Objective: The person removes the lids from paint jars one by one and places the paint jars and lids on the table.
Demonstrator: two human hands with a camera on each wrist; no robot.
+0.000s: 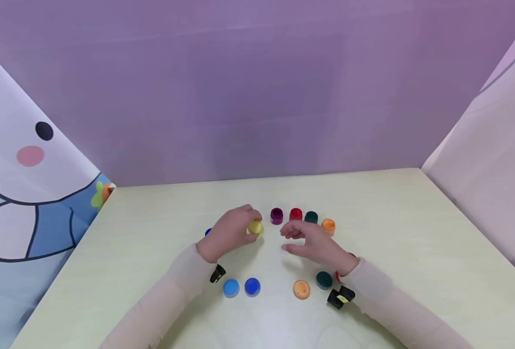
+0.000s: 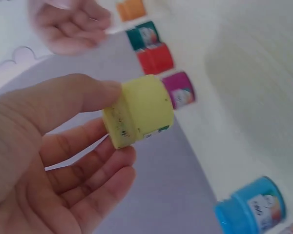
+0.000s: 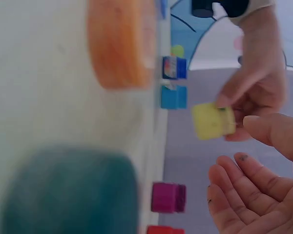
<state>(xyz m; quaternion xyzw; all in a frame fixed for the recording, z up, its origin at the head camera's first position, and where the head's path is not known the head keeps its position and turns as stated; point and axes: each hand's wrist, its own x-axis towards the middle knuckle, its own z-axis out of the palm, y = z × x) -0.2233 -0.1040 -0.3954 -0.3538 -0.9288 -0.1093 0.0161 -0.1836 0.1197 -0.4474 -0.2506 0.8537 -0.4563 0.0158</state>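
In the left wrist view, my left hand point(image 2: 63, 151) pinches a small yellow paint jar point(image 2: 149, 105) between thumb and fingers, near its narrower end. In the head view this jar is up off the table, left of centre. My right hand point(image 1: 312, 242) is to its right with fingers and thumb apart, palm toward the jar, holding nothing. Behind the hands stand a purple jar point(image 1: 277, 216), a red jar point(image 1: 296, 214), a green jar point(image 1: 311, 217) and an orange jar point(image 1: 328, 226). A light blue jar point(image 2: 254, 207) shows in the left wrist view.
Nearer the front lie a light blue lid point(image 1: 231, 288), a dark blue lid point(image 1: 252, 287), an orange lid point(image 1: 301, 289) and a dark green lid point(image 1: 324, 280). A red lid point(image 1: 337, 276) is partly hidden by the right wrist. A purple panel point(image 1: 266, 106) rises behind the table.
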